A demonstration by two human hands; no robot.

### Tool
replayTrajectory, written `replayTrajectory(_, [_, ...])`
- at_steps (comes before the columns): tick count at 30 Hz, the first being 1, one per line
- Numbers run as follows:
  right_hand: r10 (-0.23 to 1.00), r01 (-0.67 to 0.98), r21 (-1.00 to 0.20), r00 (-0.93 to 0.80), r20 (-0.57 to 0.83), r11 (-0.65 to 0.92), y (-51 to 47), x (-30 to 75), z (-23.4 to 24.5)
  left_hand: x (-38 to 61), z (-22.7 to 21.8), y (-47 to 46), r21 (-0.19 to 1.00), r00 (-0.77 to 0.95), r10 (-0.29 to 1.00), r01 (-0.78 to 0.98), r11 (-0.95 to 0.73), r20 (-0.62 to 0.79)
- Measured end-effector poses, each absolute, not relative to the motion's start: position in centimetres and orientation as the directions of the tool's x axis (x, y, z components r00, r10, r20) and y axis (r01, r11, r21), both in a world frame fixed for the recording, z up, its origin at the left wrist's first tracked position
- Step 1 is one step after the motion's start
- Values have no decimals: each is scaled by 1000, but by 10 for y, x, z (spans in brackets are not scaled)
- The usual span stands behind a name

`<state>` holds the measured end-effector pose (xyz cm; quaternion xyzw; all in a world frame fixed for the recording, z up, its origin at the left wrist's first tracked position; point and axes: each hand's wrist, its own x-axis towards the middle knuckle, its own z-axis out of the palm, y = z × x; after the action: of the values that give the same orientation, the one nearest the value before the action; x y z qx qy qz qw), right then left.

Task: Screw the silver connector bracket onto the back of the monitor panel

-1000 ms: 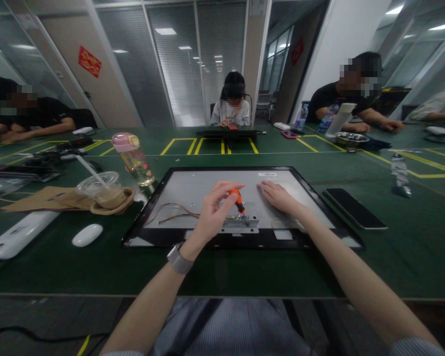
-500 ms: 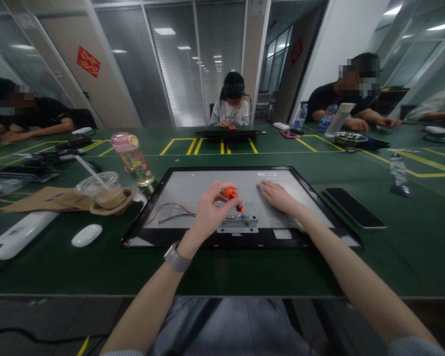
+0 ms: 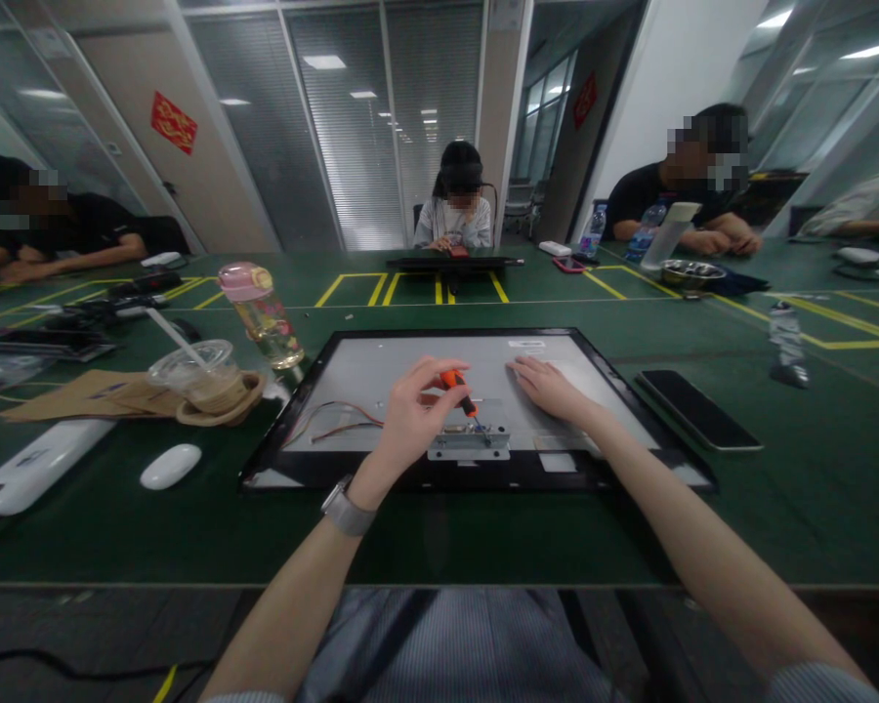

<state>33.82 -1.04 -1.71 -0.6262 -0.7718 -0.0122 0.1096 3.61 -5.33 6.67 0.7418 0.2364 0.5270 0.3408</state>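
My left hand [image 3: 419, 410] is closed around the orange-and-black handle of a screwdriver [image 3: 458, 389], which leans with its tip down at a metal bracket [image 3: 469, 445]. That bracket sits near the front edge of a flat display panel [image 3: 425, 361] with a grey back and a black frame. Palm down, my right hand [image 3: 549, 387] lies on the panel's grey surface, right of the bracket, with its fingers stretched out. Thin wires [image 3: 348, 422] run across the panel left of the bracket. The exact contact at the screwdriver's tip is too small to make out.
A black phone [image 3: 697, 410] lies right of the panel. On the left are a white mouse [image 3: 171, 467], an iced drink cup [image 3: 212, 376] in a cardboard holder and a pink-lidded bottle [image 3: 264, 317]. Other people sit across the green table [image 3: 527, 537].
My left hand and the screwdriver have shifted very slightly, with the handle a little further left. My right hand stays in place. A person at the far right has drawn their hands together.
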Motion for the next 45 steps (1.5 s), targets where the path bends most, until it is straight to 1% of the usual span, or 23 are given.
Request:
replayTrajectory(4, [966, 970, -122, -187, 176, 210, -11, 337, -16, 32, 69, -53, 692, 298, 677, 71, -719, 673])
replayTrajectory(8, [967, 971, -117, -190, 169, 211, -11, 337, -14, 29, 72, -55, 641, 357, 615, 55, -765, 703])
replayTrajectory(11, [965, 970, -110, -194, 175, 215, -12, 337, -14, 30, 72, -57, 677, 401, 611, -32, -735, 682])
replayTrajectory(13, [964, 971, -106, -194, 183, 216, -12, 337, -15, 32, 69, -57, 726, 410, 638, -94, -682, 652])
replayTrajectory(15, [963, 971, -107, -191, 190, 214, -13, 337, -15, 35, 67, -55, 754, 397, 665, -118, -646, 633])
replayTrajectory(19, [967, 973, -115, -180, 179, 202, -13, 336, -14, 35, 64, -52, 726, 312, 685, -22, -687, 658])
replayTrajectory(21, [970, 974, -116, -174, 169, 195, -13, 335, -13, 33, 64, -51, 707, 311, 680, 32, -706, 664])
replayTrajectory(23, [971, 974, -116, -172, 169, 193, -13, 335, -13, 31, 65, -51, 709, 359, 671, 33, -704, 649])
replayTrajectory(27, [968, 972, -117, -180, 176, 202, -14, 336, -13, 28, 66, -51, 740, 479, 624, -82, -668, 617])
replayTrajectory(33, [971, 971, -121, -185, 152, 204, -15, 336, -11, 25, 65, -46, 820, 536, 644, -185, -542, 547])
replayTrajectory(36, [970, 971, -122, -187, 152, 206, -15, 335, -10, 26, 64, -44, 834, 502, 680, -184, -520, 535])
replayTrajectory(39, [969, 971, -118, -189, 158, 209, -14, 335, -10, 28, 62, -43, 815, 405, 722, -115, -569, 561])
replayTrajectory(42, [971, 973, -115, -181, 154, 200, -14, 335, -10, 28, 61, -43, 781, 332, 730, -35, -624, 598])
replayTrajectory(45, [972, 975, -107, -179, 154, 197, -14, 335, -11, 26, 63, -45, 784, 368, 719, -45, -620, 590])
